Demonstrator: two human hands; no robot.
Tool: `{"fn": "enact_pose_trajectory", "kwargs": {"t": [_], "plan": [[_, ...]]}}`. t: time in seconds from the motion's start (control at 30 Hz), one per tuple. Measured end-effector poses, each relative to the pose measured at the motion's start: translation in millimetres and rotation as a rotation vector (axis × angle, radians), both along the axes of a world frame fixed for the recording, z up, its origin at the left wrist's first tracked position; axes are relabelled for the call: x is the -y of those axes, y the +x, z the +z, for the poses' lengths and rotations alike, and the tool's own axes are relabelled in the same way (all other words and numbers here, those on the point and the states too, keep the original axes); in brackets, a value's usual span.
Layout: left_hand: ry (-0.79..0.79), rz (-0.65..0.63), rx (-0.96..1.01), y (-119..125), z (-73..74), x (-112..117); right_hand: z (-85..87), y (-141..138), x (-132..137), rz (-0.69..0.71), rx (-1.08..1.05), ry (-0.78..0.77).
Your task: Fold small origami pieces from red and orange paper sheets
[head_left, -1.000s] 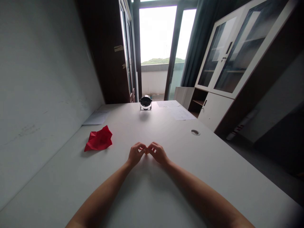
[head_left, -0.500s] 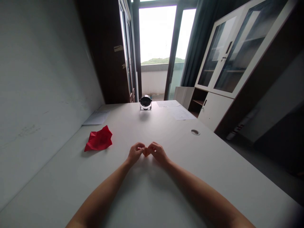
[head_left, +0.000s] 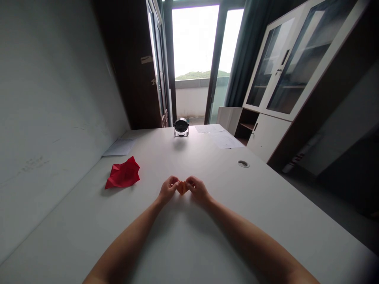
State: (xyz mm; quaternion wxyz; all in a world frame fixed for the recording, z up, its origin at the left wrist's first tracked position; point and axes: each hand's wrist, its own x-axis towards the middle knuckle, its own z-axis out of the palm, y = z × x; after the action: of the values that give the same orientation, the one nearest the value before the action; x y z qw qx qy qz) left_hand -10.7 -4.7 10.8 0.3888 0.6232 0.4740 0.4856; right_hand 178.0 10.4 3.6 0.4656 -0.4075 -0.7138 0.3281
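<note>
Between my hands is a small piece of folded orange paper [head_left: 182,188], its top edge pleated and its lower end coming to a point. My left hand [head_left: 169,188] pinches its left side between thumb and fingers. On the other side my right hand [head_left: 196,187] grips the right edge in the same way. Both hands rest low over the white table [head_left: 183,236]. Parts of the paper are covered by my fingertips. To the left lies a creased sheet of red paper [head_left: 123,172], apart from both hands.
A small black round fan-like device [head_left: 181,126] on a metal stand is at the table's far end. White sheets [head_left: 226,140] lie at the far right, another sheet [head_left: 119,146] by the left wall. A round cable hole [head_left: 243,163] is set in the tabletop at right.
The orange paper has spread wider between my fingers, and more pleats show along its top. My hands have barely shifted.
</note>
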Motion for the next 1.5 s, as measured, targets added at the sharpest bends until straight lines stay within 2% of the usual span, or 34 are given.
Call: {"fn": "enact_pose_trajectory", "kwargs": {"t": [0.1,0.3,0.43,0.57,0.83,1.0,1.27,1.5], "plan": [[0.057,-0.033,-0.087,0,6.0,5,-0.7,0,0,-0.007,0.032,0.045],[0.14,-0.011,-0.201,-1,12.6,8,2.5,-1,5,0.017,0.05,0.064],[0.127,0.021,-0.189,-1,11.0,7,5.5,0,8,0.046,0.072,0.083],[0.091,0.081,-0.18,-1,7.4,4,5.5,1,6,0.005,0.076,0.102],[0.124,0.104,-0.26,-2,3.9,3,6.6,1,10,-0.001,0.162,0.18],[0.067,0.103,-0.296,-3,3.0,3,5.1,1,9,-0.02,0.191,0.157],[0.066,0.09,-0.393,-1,4.2,7,7.8,1,13,0.038,0.303,0.196],[0.042,0.075,-0.498,-3,6.8,6,8.2,-2,16,0.153,0.384,0.241]]}}
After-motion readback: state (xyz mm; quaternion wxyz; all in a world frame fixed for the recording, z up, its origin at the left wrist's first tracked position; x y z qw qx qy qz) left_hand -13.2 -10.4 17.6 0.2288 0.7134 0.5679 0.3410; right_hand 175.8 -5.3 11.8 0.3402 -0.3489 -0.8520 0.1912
